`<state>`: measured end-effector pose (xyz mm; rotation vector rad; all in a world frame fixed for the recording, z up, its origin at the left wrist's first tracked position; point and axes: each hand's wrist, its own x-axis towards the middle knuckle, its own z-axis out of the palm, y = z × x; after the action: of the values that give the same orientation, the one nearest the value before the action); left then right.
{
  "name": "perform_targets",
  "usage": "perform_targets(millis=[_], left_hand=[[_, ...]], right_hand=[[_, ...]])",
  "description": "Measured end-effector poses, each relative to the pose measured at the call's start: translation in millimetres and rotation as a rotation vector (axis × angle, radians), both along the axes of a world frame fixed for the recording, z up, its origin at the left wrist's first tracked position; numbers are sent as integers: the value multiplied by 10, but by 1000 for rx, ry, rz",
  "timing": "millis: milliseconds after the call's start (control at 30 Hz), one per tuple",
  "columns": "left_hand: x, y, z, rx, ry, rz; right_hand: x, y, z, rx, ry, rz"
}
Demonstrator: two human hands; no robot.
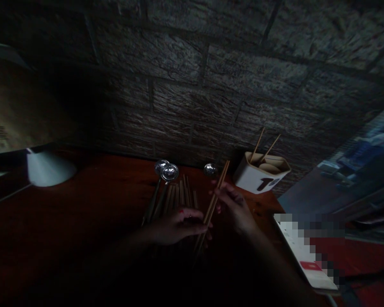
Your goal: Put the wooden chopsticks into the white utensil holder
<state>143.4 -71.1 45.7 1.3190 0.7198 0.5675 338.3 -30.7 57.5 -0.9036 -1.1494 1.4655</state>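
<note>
A pair of wooden chopsticks point(213, 202) slants up between my two hands, above the table. Near their lower part, my left hand point(182, 226) is closed on them with thumb and fingers. My right hand point(232, 202) grips the same chopsticks closer to the upper end. Left of them, several more chopsticks point(179, 194) lie side by side on the table, partly covered by my left hand. Two metal slotted spoons point(169, 172) rest beside that row, bowls toward the wall. A third metal spoon point(210, 169) lies behind my right hand, its handle hidden.
A white holder point(254, 175) with two thin sticks in it stands by the brick wall point(185, 94) at the right. The dark wooden table point(99, 183) bears a white lamp-like object point(49, 168) at left. A white printed card point(307, 256) sits at the right edge.
</note>
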Motion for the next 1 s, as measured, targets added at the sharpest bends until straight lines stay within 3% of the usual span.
perform_targets(millis=[200,433,567,733,900,1000], left_hand=[[-69,4,5,37,110,-99],[-135,66,-31,1,119,-104],[-147,68,58,-37,152,-43],[-154,56,161,-84,170,64],[-115,95,80,-215,99,124],[-91,139,29,-181,90,162]], right_hand=[[100,125,-27,-117,140,-245],[117,195,-80,-89,224,-228],[183,271,-130,-141,234,-285],[248,334,-183,-70,162,-304],[277,364,-211,-62,150,-352],[270,355,-210,-34,179,-322]])
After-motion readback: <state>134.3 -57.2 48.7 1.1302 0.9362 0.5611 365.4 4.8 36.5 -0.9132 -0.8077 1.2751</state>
